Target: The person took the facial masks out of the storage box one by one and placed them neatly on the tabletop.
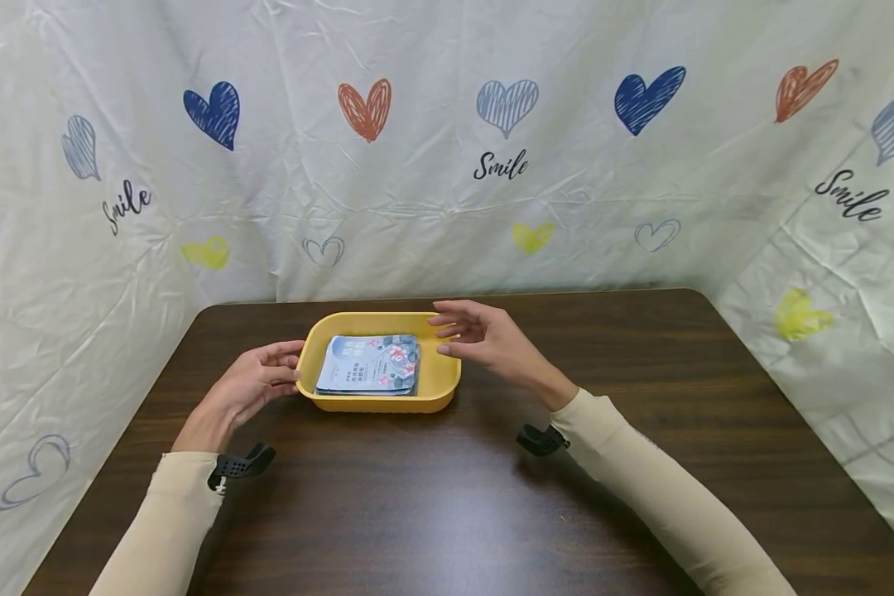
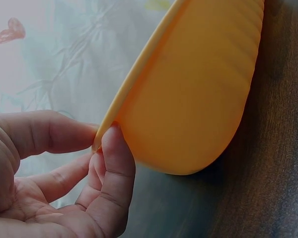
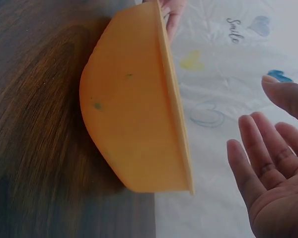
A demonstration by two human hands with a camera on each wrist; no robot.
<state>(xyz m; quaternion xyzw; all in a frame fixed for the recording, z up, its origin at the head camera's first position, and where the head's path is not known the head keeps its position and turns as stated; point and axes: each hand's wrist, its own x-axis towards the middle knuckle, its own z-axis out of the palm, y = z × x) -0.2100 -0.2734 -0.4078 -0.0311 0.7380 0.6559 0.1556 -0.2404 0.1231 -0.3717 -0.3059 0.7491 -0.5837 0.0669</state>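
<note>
There was the yellow tray (image 1: 380, 404), sitting toward the far edge of the dark table (image 1: 454, 488), and my left hand (image 1: 249, 382) had it by the left end! From the head view my grip was half hidden, but the left wrist view gave it away: thumb (image 2: 54, 131) and fingertips pinched the rim between them. Over at the right end, my right hand (image 1: 492, 338) seemed to overlap the tray from above, yet the right wrist view showed the fingers spread loosely, well clear of the rim, holding nothing. That view alone caught two small dark marks (image 3: 97, 105) on the outer wall. Only the head view revealed the flowered packets (image 1: 372, 364), lying flat inside, toward the left.
</note>
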